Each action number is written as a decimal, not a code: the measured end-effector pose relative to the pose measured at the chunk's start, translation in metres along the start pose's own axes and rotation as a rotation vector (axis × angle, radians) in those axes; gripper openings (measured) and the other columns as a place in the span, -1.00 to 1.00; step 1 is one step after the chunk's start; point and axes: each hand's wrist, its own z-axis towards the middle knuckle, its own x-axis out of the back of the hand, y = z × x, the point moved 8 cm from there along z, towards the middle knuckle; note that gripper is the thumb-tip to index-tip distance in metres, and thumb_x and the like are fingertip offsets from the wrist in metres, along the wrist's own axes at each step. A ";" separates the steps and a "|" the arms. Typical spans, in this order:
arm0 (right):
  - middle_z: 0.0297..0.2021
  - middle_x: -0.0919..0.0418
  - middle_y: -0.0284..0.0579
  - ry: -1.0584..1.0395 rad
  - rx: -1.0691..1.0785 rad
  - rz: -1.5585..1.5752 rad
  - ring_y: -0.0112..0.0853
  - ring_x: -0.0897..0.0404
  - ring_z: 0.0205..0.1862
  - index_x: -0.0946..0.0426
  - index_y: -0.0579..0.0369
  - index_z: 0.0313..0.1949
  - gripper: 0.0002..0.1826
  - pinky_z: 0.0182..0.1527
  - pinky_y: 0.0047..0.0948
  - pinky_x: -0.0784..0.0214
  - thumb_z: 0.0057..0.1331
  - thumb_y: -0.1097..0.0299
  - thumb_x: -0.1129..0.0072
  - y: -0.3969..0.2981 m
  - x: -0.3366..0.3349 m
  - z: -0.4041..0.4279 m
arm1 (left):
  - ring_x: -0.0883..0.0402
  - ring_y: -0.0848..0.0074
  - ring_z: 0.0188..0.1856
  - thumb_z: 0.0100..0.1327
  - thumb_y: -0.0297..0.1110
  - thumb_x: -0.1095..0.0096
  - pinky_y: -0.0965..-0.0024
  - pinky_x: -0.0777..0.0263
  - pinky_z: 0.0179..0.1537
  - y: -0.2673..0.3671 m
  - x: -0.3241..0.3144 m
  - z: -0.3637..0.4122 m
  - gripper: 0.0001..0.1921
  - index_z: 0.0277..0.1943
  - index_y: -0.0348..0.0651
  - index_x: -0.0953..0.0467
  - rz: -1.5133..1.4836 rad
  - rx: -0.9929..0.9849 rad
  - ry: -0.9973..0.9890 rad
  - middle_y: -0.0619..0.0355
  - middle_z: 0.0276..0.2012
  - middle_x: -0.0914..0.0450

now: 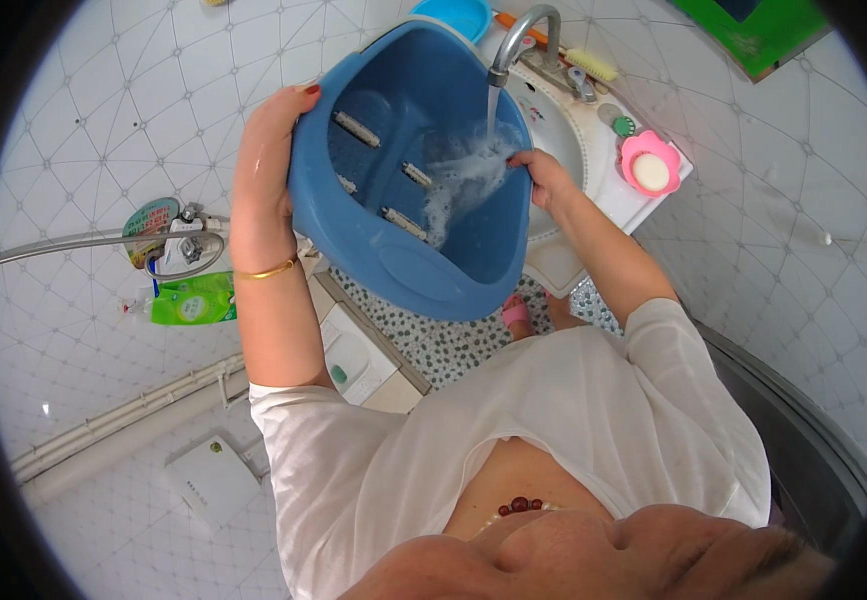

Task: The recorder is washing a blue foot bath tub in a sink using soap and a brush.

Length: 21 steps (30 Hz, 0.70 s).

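A deep blue plastic foot-soaking tub (422, 281) is held tilted over the white washbasin (576, 142), its opening facing up and towards me. My left hand (268, 150) grips the tub's left side, thumb up at the rim. On the opposite rim is my right hand (547, 180), its thumb hooked over the inside edge. From the curved metal faucet (512, 52) a stream of water (492, 112) runs into the tub. Foamy water (471, 180) spreads over the inner right side. Several ridged massage rollers (403, 223) show on the tub's bottom.
Behind the tub is a light-blue basin (460, 16). A brush (591, 64) lies behind the faucet. At the washbasin's right corner, a pink flower-shaped dish (670, 150) holds white soap (651, 172). On the left are a shower hose (103, 241) and a green pouch (193, 300).
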 end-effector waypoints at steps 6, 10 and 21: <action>-0.26 -0.47 0.01 0.039 -0.075 0.209 -0.23 -0.51 -0.28 -0.35 0.36 -0.18 -0.73 -0.12 -0.25 -0.44 0.09 0.56 0.04 0.026 0.016 0.003 | -0.39 0.55 -0.11 0.18 -0.41 -0.03 0.57 -0.30 -0.16 -0.024 0.005 -0.056 -0.62 0.05 -0.38 -0.35 0.183 -0.276 0.105 0.12 -0.16 -0.45; -0.24 -0.43 -0.03 0.182 -0.070 0.342 -0.24 -0.46 -0.24 -0.33 0.31 -0.17 -0.73 -0.10 -0.29 -0.41 0.08 0.57 0.03 0.042 0.015 0.004 | -0.36 0.46 -0.04 0.13 -0.59 -0.02 0.47 -0.31 -0.09 -0.076 -0.030 -0.107 -0.46 0.22 -0.36 -0.14 0.080 -0.361 0.170 0.08 -0.02 -0.35; -0.21 -0.42 -0.07 0.122 -0.087 0.507 -0.27 -0.50 -0.27 -0.25 0.31 -0.15 -0.73 -0.10 -0.34 -0.45 0.11 0.61 0.08 0.056 -0.012 -0.009 | -0.42 0.60 -0.27 0.06 -0.66 -0.08 0.52 -0.31 -0.17 -0.083 -0.030 -0.067 -0.73 -0.14 -0.33 -0.29 -0.093 -0.261 0.187 0.12 -0.30 -0.46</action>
